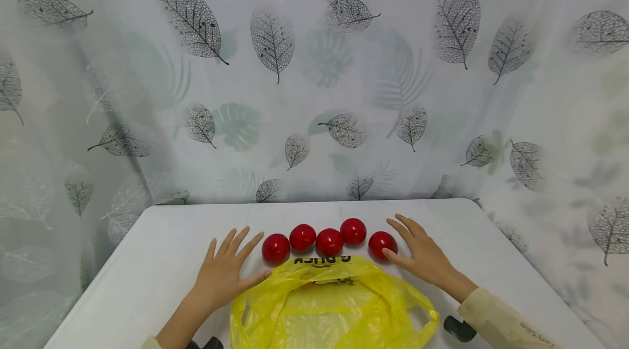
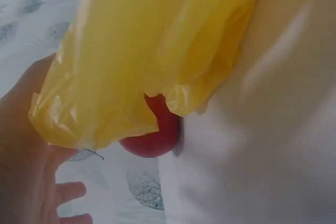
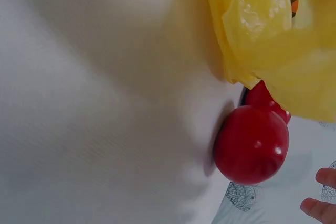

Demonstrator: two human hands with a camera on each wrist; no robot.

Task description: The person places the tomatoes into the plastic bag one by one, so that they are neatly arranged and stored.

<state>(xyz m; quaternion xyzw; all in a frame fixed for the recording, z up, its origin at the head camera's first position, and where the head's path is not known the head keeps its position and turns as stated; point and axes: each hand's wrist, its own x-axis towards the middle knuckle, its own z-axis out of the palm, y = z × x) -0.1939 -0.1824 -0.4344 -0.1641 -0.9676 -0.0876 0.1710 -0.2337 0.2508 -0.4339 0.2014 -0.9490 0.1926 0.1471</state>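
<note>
Several shiny red balls lie in an uneven row on the white table, beyond a yellow plastic bag with dark print and loop handles. My left hand is spread to the left of the bag, its thumb by the bag's edge and its fingers near the leftmost ball. On the other side my right hand has its fingers extended, thumb close to the rightmost ball. In the left wrist view the bag partly hides a ball. The right wrist view shows a ball beside the bag's edge.
The white table ends at a leaf-patterned curtain behind and at the sides. A dark object lies by the right forearm, and another dark object shows near the left forearm at the bottom edge.
</note>
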